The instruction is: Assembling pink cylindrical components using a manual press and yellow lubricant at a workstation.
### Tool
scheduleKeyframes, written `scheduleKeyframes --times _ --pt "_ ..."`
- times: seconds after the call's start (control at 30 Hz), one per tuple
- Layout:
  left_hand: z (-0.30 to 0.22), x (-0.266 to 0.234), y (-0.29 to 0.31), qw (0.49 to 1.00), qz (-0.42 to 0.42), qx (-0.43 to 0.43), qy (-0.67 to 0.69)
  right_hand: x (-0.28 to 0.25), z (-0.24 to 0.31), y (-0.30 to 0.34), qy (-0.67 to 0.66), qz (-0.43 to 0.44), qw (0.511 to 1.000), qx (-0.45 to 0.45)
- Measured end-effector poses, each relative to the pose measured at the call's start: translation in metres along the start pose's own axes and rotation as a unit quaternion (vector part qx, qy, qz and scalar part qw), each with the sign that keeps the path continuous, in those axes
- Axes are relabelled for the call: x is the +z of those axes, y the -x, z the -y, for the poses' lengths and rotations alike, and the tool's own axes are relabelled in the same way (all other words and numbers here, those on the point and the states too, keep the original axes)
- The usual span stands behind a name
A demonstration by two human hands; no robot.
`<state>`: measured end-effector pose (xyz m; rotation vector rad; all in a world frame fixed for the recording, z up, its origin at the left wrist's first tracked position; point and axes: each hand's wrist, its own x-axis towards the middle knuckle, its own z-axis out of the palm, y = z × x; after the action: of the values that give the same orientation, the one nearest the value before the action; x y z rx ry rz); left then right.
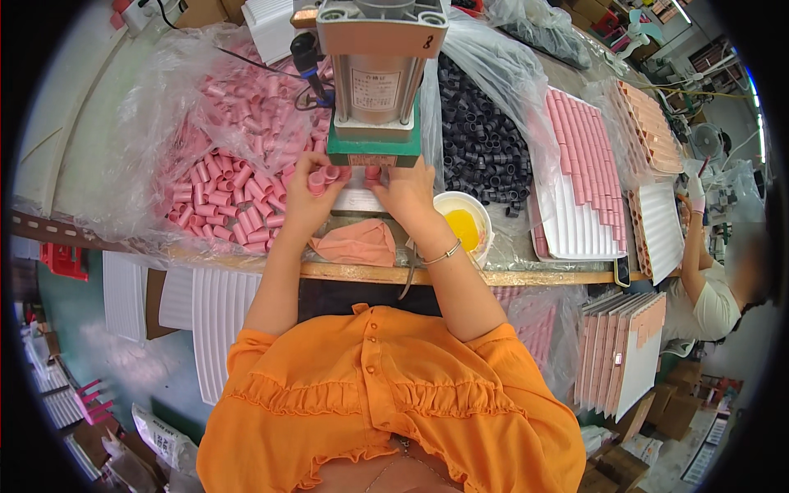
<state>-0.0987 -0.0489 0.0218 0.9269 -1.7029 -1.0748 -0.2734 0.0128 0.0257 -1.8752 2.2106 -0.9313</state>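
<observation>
Several short pink plastic tubes sit in my left hand (315, 201), its fingers curled round them, just left of the press (374, 86). Under the press's green block (374, 149) stands one pink tube (372, 174) above a metal base (359, 201). My right hand (407, 195) is closed at that tube from the right; its fingertips are partly hidden by the block. A crumpled pink cloth (357, 244) lies in front of the base. By my right wrist is a white tub (485, 242) with yellow contents (463, 228).
Loose pink tubes (234, 197) heap up on plastic at the left. Black fittings (485, 140) fill the back right. Farther right, a white ribbed tray (575, 222) holds rows of pink tubes; a phone (622, 271) is at the table edge. A co-worker (711, 296) sits far right.
</observation>
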Motion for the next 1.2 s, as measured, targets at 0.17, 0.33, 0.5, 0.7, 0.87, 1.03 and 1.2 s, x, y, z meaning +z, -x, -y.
scheduleKeyframes --times 0.17,0.33,0.5,0.7,0.87,1.03,1.2 --pt "-0.024 -0.036 0.042 0.972 0.151 -0.068 0.165 -0.050 0.017 0.035 0.039 -0.020 0.998 -0.040" --pt "-0.033 -0.018 0.081 0.949 0.231 -0.063 0.204 -0.075 0.033 0.078 -0.291 0.160 0.938 -0.100" --pt "-0.043 -0.007 0.128 0.952 0.187 -0.156 0.188 -0.073 0.028 0.107 -0.328 0.167 0.930 -0.010" --pt "-0.064 -0.010 0.175 0.991 0.102 -0.085 0.032 -0.076 0.039 0.118 -0.253 0.220 0.935 -0.112" --pt "-0.066 -0.021 0.194 0.996 0.074 -0.047 0.027 -0.066 0.055 0.139 -0.244 0.140 0.951 -0.127" --pt "-0.062 -0.023 0.202 0.965 0.102 -0.172 0.171 -0.071 0.054 0.143 -0.246 0.185 0.943 -0.127" --pt "-0.063 -0.019 0.203 0.986 0.107 -0.113 0.059 -0.064 0.057 0.153 -0.239 0.173 0.955 -0.037"
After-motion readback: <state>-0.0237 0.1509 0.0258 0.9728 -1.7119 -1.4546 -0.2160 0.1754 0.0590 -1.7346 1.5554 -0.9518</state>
